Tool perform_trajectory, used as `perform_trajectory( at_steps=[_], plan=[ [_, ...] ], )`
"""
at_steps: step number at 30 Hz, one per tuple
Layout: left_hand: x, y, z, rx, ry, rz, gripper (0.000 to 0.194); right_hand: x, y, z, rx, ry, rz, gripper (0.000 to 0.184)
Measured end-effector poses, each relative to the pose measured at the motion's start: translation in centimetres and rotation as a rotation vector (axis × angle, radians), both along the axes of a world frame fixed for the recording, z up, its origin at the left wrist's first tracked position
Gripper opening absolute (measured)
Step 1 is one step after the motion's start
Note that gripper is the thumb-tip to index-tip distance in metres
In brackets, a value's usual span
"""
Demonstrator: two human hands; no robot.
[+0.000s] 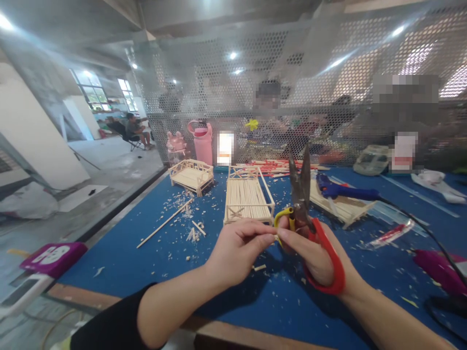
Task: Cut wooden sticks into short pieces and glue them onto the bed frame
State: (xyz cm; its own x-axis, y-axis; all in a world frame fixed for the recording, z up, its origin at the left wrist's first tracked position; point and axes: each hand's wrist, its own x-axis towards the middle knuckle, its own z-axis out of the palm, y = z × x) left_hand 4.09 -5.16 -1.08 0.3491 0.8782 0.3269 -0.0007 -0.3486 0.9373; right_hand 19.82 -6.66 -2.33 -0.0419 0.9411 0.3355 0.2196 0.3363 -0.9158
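Observation:
My right hand (314, 255) is closed round red-handled snips (304, 194), whose grey blades point up and away from me. My left hand (237, 248) meets it at the fingertips in a pinch, on something too small to make out. Both hands hover over a blue table (146, 262). Just beyond them stands a small bed frame of wooden sticks (248, 194). A second stick-built bed (191, 176) sits further back on the left.
A blue glue gun (339, 190) rests on a stick panel at the right, its black cord trailing to the right edge. Loose sticks and shavings (182, 218) litter the cloth. A perforated screen (292, 87) backs the table, with people behind it. A pink bottle (203, 141) stands at the back.

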Motion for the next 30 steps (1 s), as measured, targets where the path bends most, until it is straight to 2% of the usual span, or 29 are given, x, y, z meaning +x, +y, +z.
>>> perform_trajectory(
  at_steps=[2,4,7,12,15,20,22,25,30],
  plan=[
    [0.0,0.0,-0.2,0.116,0.091,0.013,0.011,0.0,0.2,-0.3,-0.036,0.075,0.055,0.024],
    [-0.1,-0.1,-0.3,0.196,0.176,0.042,0.012,0.1,0.3,-0.4,-0.036,0.083,0.053,0.021],
    [-0.4,-0.1,-0.4,0.308,0.298,0.073,0.016,0.0,0.2,-0.3,0.030,0.016,-0.027,0.017],
    [-0.8,0.0,-0.3,0.437,0.443,0.053,0.022,-0.8,-0.6,0.6,0.136,-0.148,-0.190,0.011],
    [-0.8,-0.1,0.2,0.353,0.372,0.099,0.017,-0.9,-0.7,0.7,0.154,-0.146,-0.207,0.013],
    [-0.6,0.1,1.6,-0.174,0.014,0.082,0.011,0.5,-0.1,0.5,0.136,-0.197,-0.146,0.019],
    [-0.6,0.3,2.0,-0.276,-0.094,0.092,0.009,1.0,0.0,0.5,0.137,-0.306,-0.107,0.023],
    [-0.8,0.4,2.1,-0.264,-0.152,0.110,0.010,1.2,0.0,0.6,0.187,-0.505,-0.126,0.026],
    [-1.0,0.5,1.6,-0.096,-0.110,0.107,0.014,0.7,-0.2,1.0,0.214,-0.689,-0.145,0.026]
  ],
)
